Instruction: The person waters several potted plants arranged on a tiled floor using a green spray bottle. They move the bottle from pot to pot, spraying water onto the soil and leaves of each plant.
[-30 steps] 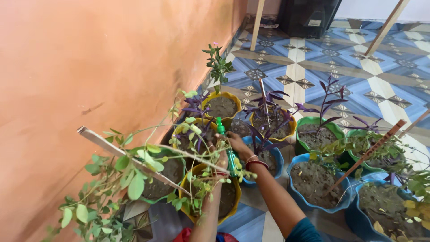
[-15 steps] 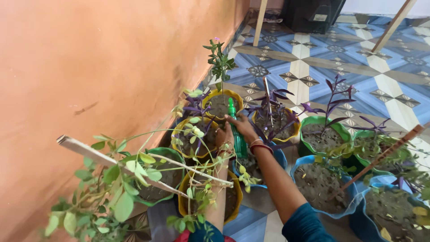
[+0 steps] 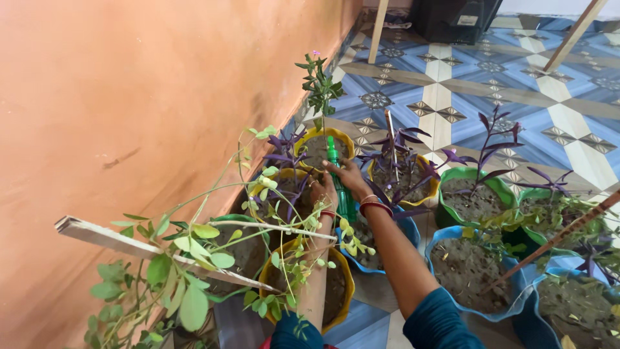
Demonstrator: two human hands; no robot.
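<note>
Both hands on green spray bottle [image 3: 340,181]: right hand [image 3: 349,176] grips it, left hand [image 3: 323,192] alongside, above potted plants; yellow pot [image 3: 310,143] near orange wall [image 3: 129,97], tiled floor [image 3: 516,97].

Orange wall [image 3: 129,97] on the left, blue patterned tile floor [image 3: 516,97], dark cabinet [image 3: 452,19] at the far end, wooden legs [image 3: 571,35], daylight.

An orange wall [image 3: 129,97] stands on the left. Right beside the wall lies a wooden stick [image 3: 116,239] among green leaves. Away from the wall, a blue patterned floor [image 3: 516,97] spreads, with a black box [image 3: 452,19] far off.
</note>
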